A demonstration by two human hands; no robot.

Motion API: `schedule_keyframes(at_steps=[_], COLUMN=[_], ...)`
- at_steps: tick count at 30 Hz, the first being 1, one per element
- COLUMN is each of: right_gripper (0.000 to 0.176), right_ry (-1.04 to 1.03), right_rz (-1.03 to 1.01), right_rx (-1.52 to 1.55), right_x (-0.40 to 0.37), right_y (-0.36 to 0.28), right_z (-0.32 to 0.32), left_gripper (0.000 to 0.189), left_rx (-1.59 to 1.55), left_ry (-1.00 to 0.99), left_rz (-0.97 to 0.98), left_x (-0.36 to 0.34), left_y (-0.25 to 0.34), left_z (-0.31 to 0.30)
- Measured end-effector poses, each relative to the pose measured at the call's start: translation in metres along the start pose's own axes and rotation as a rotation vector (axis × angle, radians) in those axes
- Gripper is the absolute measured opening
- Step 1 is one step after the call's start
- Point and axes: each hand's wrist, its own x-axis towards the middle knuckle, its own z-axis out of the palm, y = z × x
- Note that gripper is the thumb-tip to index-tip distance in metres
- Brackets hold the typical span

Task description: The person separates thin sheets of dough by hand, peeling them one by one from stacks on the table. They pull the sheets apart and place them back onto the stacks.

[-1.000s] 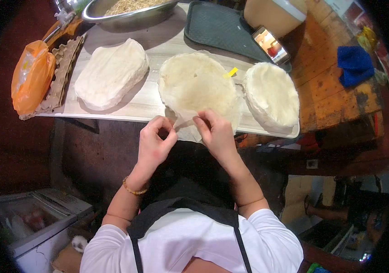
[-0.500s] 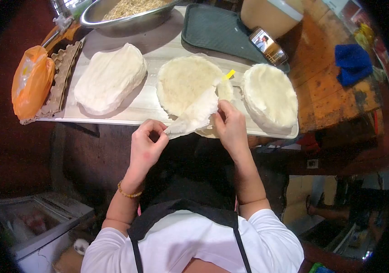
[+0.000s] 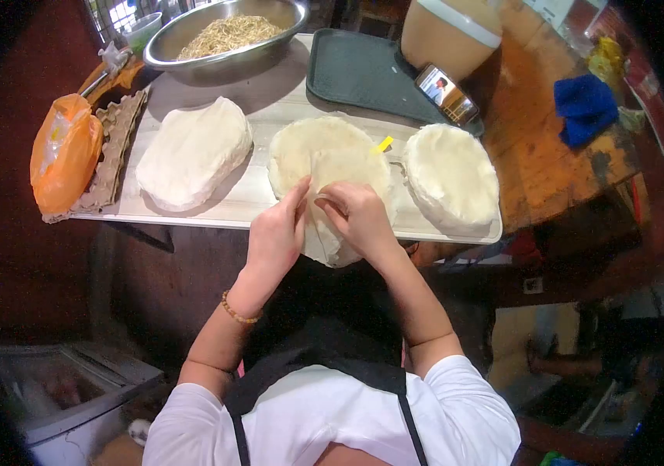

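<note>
Both hands meet over the near part of the middle stack of thin round pale sheets [image 3: 320, 141]. My left hand [image 3: 276, 233] has its thumb and fingers pinched on a thin sheet [image 3: 324, 245] that hangs over the table's front edge. Close beside it, my right hand [image 3: 359, 217] pinches the same sheet near its middle. A yellow strip [image 3: 384, 144] lies at the right rim of the middle stack. Another pale stack [image 3: 194, 153] sits to the left, and a third [image 3: 454, 172] to the right.
Behind the stacks are a metal bowl [image 3: 227, 39] of shredded food, a dark tray [image 3: 359, 70], a phone [image 3: 446, 93] and a beige container [image 3: 452, 35]. An orange bag [image 3: 64, 155] and an egg carton [image 3: 118, 151] stand left; a blue cloth [image 3: 584, 109] lies right.
My hands have come together near the middle, the left moving right and the right moving left. The sheet, folded across the stack before, now hangs below the hands at the front edge.
</note>
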Motion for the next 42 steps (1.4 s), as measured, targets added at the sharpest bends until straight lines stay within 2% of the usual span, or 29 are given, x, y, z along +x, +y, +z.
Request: schedule_keyframes(at_steps=[1, 3, 7, 10, 12, 16, 17, 19, 21, 23, 25, 26, 28, 31, 33, 35, 40, 42], right_gripper=[0.013, 0.011, 0.012, 0.012, 0.011, 0.011, 0.012, 0.014, 0.014, 0.013, 0.012, 0.011, 0.011, 0.017, 0.019, 0.019, 0.019, 0.02], right_ry=[0.005, 0.055, 0.124, 0.185, 0.27, 0.268, 0.229, 0.19, 0.112, 0.14, 0.167, 0.114, 0.06, 0.066, 0.086, 0.1, 0.17, 0.206], right_rz=[-0.005, 0.136, 0.125, 0.201, 0.236, 0.273, 0.249, 0.23, 0.058, 0.004, -0.057, -0.043, -0.033, 0.023, 0.212, 0.236, 0.276, 0.354], right_rx=[0.001, 0.076, 0.005, 0.024, -0.006, -0.074, -0.069, -0.063, -0.112, -0.11, -0.107, -0.073, -0.039, 0.002, 0.061, 0.086, 0.081, 0.166], right_x=[0.001, 0.004, 0.008, 0.007, 0.005, 0.003, 0.002, 0.002, 0.008, 0.012, 0.017, 0.019, 0.019, 0.017, 0.015, 0.015, 0.014, 0.015], right_y=[0.001, 0.004, 0.011, 0.017, 0.018, 0.015, 0.016, 0.021, 0.023, 0.014, 0.004, 0.0, -0.005, -0.007, -0.002, 0.001, 0.011, 0.009], right_z=[0.001, 0.0, -0.011, -0.017, -0.019, -0.02, -0.019, -0.015, -0.008, -0.003, 0.0, 0.002, 0.006, 0.006, 0.001, -0.008, -0.015, -0.018], left_gripper=[0.042, 0.041, 0.044, 0.046, 0.047, 0.046, 0.046, 0.044, 0.04, 0.037, 0.028, 0.028, 0.024, 0.025, 0.026, 0.027, 0.024, 0.022], left_rx=[0.004, -0.089, -0.122, -0.121, -0.126, -0.161, -0.161, -0.24, -0.262, -0.282, -0.347, -0.344, -0.157, 0.025, -0.048, -0.119, -0.076, -0.102], left_ry=[0.004, 0.083, 0.112, 0.132, 0.152, 0.183, 0.184, 0.001, -0.019, -0.036, 0.009, 0.013, 0.169, 0.1, 0.1, 0.098, 0.232, 0.277], left_rz=[0.004, -0.048, -0.102, -0.138, -0.117, -0.094, -0.093, -0.189, -0.169, -0.148, -0.187, -0.187, -0.122, -0.201, -0.183, -0.172, -0.165, -0.132], left_x=[0.001, 0.003, 0.006, 0.008, 0.009, 0.007, 0.006, 0.003, -0.002, -0.005, -0.005, -0.003, 0.004, 0.014, 0.016, 0.016, 0.016, 0.016], left_y=[0.0, -0.002, -0.011, -0.014, -0.016, -0.019, -0.019, -0.011, -0.006, -0.002, 0.004, 0.006, 0.008, -0.009, -0.013, -0.017, -0.023, -0.028], left_z=[-0.002, -0.005, -0.009, -0.014, -0.014, -0.012, -0.014, -0.025, -0.028, -0.03, -0.03, -0.029, -0.028, -0.023, -0.02, -0.015, -0.013, -0.011])
